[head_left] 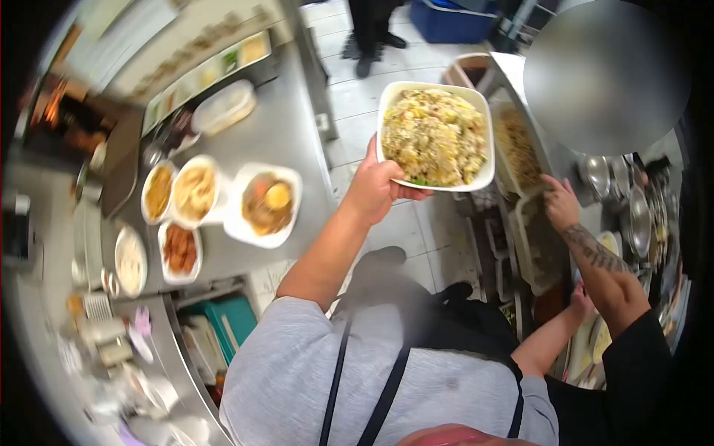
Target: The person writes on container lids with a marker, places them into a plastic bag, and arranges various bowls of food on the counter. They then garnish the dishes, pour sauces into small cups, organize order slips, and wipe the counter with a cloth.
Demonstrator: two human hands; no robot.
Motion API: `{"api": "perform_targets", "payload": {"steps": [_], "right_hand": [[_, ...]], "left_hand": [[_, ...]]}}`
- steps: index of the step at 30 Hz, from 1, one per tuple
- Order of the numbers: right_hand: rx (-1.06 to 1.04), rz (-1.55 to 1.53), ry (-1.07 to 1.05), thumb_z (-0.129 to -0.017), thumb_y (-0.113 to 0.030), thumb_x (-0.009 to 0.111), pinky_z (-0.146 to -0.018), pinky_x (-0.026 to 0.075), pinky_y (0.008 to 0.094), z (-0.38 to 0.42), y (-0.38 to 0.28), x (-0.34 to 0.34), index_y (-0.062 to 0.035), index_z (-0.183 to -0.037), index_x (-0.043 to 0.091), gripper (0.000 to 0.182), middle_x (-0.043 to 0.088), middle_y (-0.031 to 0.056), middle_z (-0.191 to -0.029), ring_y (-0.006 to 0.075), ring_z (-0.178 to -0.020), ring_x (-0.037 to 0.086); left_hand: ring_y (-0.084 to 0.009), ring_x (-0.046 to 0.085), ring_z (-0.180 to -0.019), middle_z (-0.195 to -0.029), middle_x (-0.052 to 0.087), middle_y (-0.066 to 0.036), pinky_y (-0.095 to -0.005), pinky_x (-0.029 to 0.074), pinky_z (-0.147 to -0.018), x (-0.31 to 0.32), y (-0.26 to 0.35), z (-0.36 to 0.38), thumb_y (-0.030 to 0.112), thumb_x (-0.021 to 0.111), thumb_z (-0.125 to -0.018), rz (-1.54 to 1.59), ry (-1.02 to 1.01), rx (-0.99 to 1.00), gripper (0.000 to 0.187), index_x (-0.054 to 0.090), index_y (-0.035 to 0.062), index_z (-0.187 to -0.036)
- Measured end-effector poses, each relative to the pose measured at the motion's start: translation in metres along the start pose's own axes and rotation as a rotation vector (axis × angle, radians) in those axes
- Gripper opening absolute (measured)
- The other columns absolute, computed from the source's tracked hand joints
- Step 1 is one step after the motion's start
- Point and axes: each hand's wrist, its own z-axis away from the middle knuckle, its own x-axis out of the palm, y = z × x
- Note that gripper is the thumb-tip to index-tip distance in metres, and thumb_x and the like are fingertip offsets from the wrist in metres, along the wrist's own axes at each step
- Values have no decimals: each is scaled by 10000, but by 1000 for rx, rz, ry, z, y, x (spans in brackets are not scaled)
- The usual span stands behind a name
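My left hand (378, 186) is closed on the near-left rim of a square white bowl (484, 169), its thumb over the edge. Fried rice (435, 137) with yellow and green bits fills the bowl, which I hold up over the floor. My right hand (580, 299) is low at the right-hand counter, beside pale food containers; its fingers are too small and partly hidden to read. Close to it, a co-worker's hand (561, 202) at the end of a tattooed forearm reaches to a long tub of noodles (520, 152).
On the left steel counter (297, 97) stand a bowl with egg (260, 204), a bowl of pale food (195, 191), a dish of reddish pieces (180, 253) and an oval white dish (131, 260). Metal bowls (638, 223) crowd the right. Another person's legs (366, 33) stand ahead near a blue bin (450, 26).
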Motion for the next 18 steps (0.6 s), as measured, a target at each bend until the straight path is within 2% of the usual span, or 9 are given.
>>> {"api": "perform_targets", "payload": {"steps": [1, 2, 5, 7, 9, 12, 13, 15, 18], "right_hand": [[-13, 12, -37, -857, -352, 279, -387, 411, 247, 17, -41, -31, -29, -1180, 334, 460, 511, 102, -661, 172, -507, 493], [80, -35, -131, -838, -313, 305, -470, 395, 265, 17, -51, -30, -40, -1171, 355, 433, 504, 100, -740, 186, -591, 482], [298, -150, -391, -781, -197, 381, -718, 346, 321, 25, -72, -27, -73, -1142, 418, 383, 482, 96, -978, 228, -844, 448], [260, -221, -374, -785, -185, 368, -692, 367, 314, 48, -78, -37, -50, -1124, 419, 368, 494, 111, -955, 228, -811, 464], [-135, -303, -14, -790, -173, 355, -667, 388, 308, 95, -67, -76, -26, -1106, 419, 355, 507, 127, -932, 229, -778, 481], [-728, -255, 743, -796, -154, 335, -629, 419, 297, 168, -29, -141, 8, -1080, 420, 338, 526, 149, -898, 230, -729, 506], [-816, -226, 938, -798, -148, 328, -616, 430, 294, 188, -18, -154, 20, -1071, 420, 333, 532, 157, -886, 231, -712, 514], [-889, -198, 1148, -802, -136, 315, -590, 451, 287, 210, 7, -158, 43, -1053, 421, 326, 545, 172, -863, 231, -679, 531], [-912, -197, 1217, -808, -118, 295, -552, 482, 277, 213, 35, -155, 78, -1026, 422, 319, 563, 195, -829, 233, -630, 556]], "left_hand": [[-295, 587, -728, -981, 501, -205, -362, 523, -532, 48, -14, -13, -5, 344, -653, -22, 44, -12, 531, 217, -23, -1168], [-301, 586, -728, -990, 497, -207, -371, 523, -538, 60, -10, -1, -6, 334, -645, -22, 83, -25, 527, 232, -23, -1162], [-314, 585, -722, -981, 503, -212, -399, 521, -577, 63, 4, -1, 10, 337, -654, 101, 112, 32, 499, 259, -23, -1146], [-324, 576, -756, -969, 510, -216, -420, 518, -593, 43, 7, -18, 6, 334, -659, 186, 116, 40, 462, 290, -36, -1117], [-338, 567, -776, -962, 522, -219, -425, 493, -701, 25, 10, -38, 30, 325, -685, 34, 335, 156, 426, 367, -83, -1093], [-356, 542, -837, -1094, 433, -223, -439, 491, -716, -7, 13, -62, -22, 310, -695, 79, 532, 335, 521, 218, -10, -1207], [-353, 529, -864, -1139, 383, -212, -437, 492, -716, -3, 15, -70, -24, 309, -709, 131, 674, 394, 548, 148, 43, -1228], [-348, 502, -917, -1230, 282, -191, -435, 493, -715, 5, 13, -84, -29, 307, -736, 236, 963, 504, 637, 7, 149, -1270], [-309, 482, -924, -1288, 182, -146, -394, 488, -686, -13, 11, -115, 3, 325, -778, 405, 1165, 552, 714, -134, 277, -1250]]}}
